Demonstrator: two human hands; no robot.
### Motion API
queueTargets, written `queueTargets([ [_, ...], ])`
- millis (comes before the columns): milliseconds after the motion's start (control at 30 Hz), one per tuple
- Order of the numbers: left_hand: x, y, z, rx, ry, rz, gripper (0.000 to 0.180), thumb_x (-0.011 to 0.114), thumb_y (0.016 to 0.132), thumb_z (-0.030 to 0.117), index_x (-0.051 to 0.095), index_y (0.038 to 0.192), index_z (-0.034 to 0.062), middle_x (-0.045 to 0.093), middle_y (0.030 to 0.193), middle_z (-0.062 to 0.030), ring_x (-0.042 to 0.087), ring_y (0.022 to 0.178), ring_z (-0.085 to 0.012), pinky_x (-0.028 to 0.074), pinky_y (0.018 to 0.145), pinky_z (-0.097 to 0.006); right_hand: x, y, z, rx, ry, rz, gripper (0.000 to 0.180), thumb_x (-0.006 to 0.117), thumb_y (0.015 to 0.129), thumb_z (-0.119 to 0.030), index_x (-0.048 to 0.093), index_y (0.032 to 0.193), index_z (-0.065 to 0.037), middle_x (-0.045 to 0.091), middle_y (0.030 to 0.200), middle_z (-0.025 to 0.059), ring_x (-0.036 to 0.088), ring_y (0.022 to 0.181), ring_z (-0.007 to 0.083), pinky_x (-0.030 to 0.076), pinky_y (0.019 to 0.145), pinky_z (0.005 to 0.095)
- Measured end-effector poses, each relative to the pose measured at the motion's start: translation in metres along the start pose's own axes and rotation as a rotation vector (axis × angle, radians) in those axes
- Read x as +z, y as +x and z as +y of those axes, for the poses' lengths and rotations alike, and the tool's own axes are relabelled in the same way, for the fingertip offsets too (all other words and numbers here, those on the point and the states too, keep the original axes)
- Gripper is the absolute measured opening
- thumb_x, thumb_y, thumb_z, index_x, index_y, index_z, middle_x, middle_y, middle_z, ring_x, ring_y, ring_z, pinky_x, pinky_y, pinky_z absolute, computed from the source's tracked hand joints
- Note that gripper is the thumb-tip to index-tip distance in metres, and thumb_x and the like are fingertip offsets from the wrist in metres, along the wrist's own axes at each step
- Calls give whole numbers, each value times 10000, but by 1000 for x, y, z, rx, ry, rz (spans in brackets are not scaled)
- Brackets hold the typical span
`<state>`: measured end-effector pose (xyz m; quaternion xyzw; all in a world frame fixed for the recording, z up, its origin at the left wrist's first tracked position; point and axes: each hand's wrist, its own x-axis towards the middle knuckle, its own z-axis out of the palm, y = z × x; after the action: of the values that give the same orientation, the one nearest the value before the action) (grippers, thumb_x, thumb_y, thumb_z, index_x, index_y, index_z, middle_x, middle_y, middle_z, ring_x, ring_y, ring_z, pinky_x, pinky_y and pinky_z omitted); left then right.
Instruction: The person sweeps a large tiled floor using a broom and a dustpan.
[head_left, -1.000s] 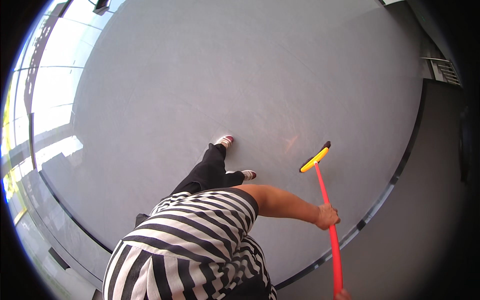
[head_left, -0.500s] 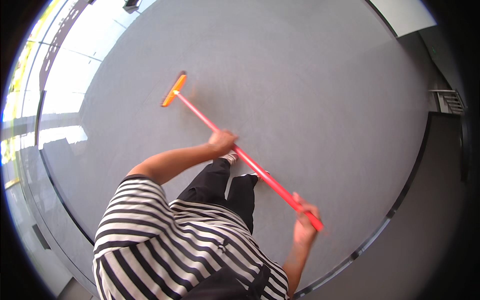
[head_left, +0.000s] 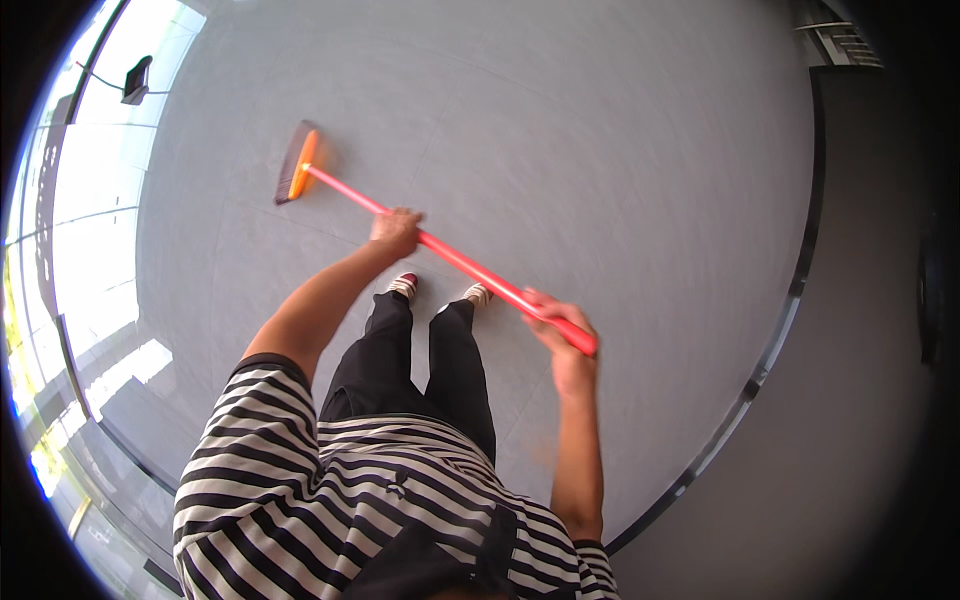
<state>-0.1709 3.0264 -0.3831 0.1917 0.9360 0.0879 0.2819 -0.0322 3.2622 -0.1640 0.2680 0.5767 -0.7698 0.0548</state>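
A broom with a long red handle [head_left: 470, 265] slants across in front of me, from upper left to lower right. My left hand [head_left: 397, 232] is closed round the handle partway down, nearer the head. Close to the handle's thick end, my right hand [head_left: 562, 325] grips it as well. The orange broom head [head_left: 304, 165], with dark bristles [head_left: 289, 166] on its left side, is at the far left, over the grey floor [head_left: 560, 130]. Whether the bristles touch the floor I cannot tell for certain.
Bright glass panels [head_left: 95, 200] run along the left, with a dark boxy object [head_left: 136, 82] near them. A grey wall with a dark skirting strip [head_left: 770, 350] curves along the right. Stair-like bars [head_left: 845, 45] show at the far right. My shoes [head_left: 402, 286] stand below the handle.
Both hands have shifted up and left in view with the broom. Its head has swung left, showing more bristles. The view has turned, and the stair-like bars now appear higher.
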Motion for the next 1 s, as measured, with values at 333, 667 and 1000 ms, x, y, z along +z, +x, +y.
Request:
queueTargets([
  [333,-50,-31,452,924,-328,-329,338,564,750,215,531,1075,129,592,988,-61,506,1035,-229,378,808,-408,-75,-198,-216,-546,-909,578,150,560,782,-77,507,848,47,592,885,249,582,866,382,471,790,468],
  [667,-158,-72,446,1153,-186,-108,150,592,708,183,534,796,77,592,730,-37,569,817,-214,434,594,-360,-92,-240,-278,-925,-785,653,195,551,795,-152,506,789,38,594,779,259,599,762,370,507,693,456],
  [1000,-156,31,114,215,139,-15,230,600,719,212,548,901,82,621,767,-82,594,847,-228,470,656,-384,-80,9,-139,-257,19,-72,121,553,741,-29,531,859,-16,571,1060,201,498,1092,328,352,950,475],
])
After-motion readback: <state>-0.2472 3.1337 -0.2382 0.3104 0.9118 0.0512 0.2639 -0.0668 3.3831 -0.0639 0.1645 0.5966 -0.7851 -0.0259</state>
